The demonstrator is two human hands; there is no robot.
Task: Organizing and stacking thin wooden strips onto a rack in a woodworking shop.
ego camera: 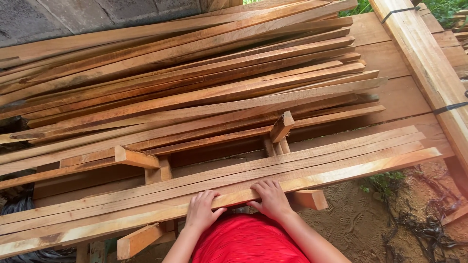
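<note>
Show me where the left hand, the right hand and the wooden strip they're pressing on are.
left hand (202,210), head view, on the back of the hand.
right hand (271,198), head view, on the back of the hand.
wooden strip (351,171), head view, on its bare top face, right of the hands.

You wear a bright red top (249,239), finely ribbed in its weave, and your forearms and both hands are bare, without gloves or rings.

Packages: none in view.
Labels: none on the timber.
Signs: none.
Screens: none.
Printed surfaces: none; bare wood, soil, wall only.
</note>
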